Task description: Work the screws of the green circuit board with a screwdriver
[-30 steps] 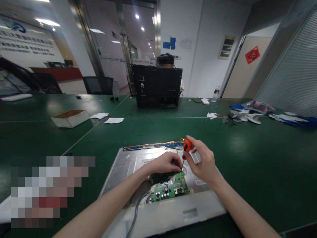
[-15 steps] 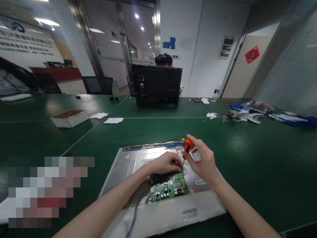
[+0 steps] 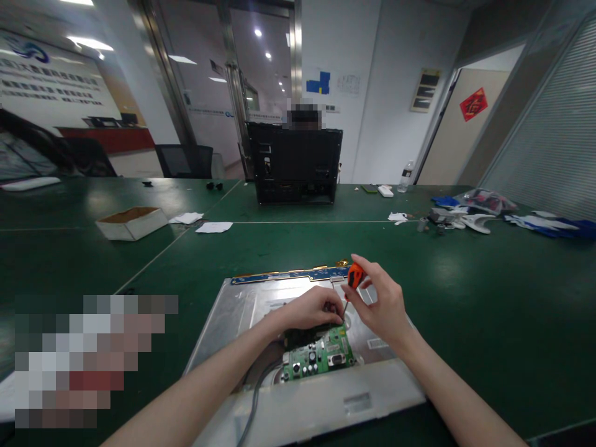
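An orange and black screwdriver is held between the fingers of my right hand, its shaft slanting down to the upper edge of a green circuit board. My left hand is closed beside the screwdriver's tip, its fingertips at the board's top corner; what they pinch is hidden. The board lies on the silver metal back of a panel. A blue circuit strip runs along the panel's far edge, and a grey cable comes down at its left.
A black monitor stands across the green table, with a person behind it. An open box and papers lie at the left. A bottle, plastic bags and small parts are at the far right.
The orange screwdriver handle has turned slightly in my right hand. Both hands stay in nearly the same place.
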{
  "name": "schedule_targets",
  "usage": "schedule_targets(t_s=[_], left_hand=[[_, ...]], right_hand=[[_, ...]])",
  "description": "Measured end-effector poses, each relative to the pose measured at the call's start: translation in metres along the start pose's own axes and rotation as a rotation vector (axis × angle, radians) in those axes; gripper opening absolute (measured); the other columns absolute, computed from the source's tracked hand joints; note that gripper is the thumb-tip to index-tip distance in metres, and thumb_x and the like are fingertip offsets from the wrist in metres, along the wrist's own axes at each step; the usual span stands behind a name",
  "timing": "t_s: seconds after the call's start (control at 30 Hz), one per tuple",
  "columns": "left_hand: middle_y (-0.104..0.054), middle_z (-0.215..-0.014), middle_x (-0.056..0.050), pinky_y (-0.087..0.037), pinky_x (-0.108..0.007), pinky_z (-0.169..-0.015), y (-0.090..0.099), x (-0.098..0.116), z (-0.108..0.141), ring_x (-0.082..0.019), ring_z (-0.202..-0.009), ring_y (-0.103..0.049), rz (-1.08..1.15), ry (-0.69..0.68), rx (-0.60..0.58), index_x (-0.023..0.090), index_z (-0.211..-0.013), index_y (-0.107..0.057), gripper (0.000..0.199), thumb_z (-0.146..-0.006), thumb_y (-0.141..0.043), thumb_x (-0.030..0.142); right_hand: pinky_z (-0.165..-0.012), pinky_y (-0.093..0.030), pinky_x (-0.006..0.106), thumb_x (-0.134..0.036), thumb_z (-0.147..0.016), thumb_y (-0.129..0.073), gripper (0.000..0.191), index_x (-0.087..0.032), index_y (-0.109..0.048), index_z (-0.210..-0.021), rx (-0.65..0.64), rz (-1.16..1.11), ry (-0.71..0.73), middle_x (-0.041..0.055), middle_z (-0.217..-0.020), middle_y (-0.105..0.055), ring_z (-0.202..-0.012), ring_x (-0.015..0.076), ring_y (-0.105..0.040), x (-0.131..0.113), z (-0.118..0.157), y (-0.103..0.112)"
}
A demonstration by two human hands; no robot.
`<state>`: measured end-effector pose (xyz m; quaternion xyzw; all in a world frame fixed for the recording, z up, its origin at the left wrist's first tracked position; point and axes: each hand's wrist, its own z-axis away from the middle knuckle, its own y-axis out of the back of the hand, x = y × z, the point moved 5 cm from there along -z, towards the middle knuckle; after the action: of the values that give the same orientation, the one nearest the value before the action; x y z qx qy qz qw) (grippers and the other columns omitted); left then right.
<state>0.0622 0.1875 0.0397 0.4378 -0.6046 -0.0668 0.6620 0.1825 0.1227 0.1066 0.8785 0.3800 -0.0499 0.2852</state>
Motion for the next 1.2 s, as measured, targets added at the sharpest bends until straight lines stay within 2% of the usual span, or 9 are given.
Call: schedule_targets(t_s=[0.8, 1.2], left_hand=[[-0.063, -0.069, 0.001, -0.040, -0.020, -0.060, -0.0014, -0.0012, -0.0003, -0.012, -0.065, -0.055, 0.066, 0.008, 0.004, 0.014, -0.078, -0.069, 0.003, -0.075, -0.069, 0.014], [-0.063, -0.073, 0.001, -0.041, -0.020, -0.062, -0.0002, -0.0013, 0.0002, -0.013, -0.068, -0.055, 0.064, -0.007, -0.007, 0.015, -0.080, -0.069, 0.005, -0.077, -0.069, 0.019]], right_hand=[[-0.060, -0.051, 0.030, -0.025, -0.085, -0.058, 0.048, -0.023, -0.043, -0.131, -0.014, -0.006, -0.018, 0.0044, -0.089, -0.063, -0.070, 0.0161, -0.059, 0.0016, 0.0017, -0.0015], [-0.061, -0.051, 0.030, -0.024, -0.086, -0.055, 0.055, -0.023, -0.038, -0.139, 0.008, 0.011, 0.033, 0.0036, -0.085, -0.063, -0.070, 0.0165, -0.060, -0.0045, -0.0004, 0.0020]])
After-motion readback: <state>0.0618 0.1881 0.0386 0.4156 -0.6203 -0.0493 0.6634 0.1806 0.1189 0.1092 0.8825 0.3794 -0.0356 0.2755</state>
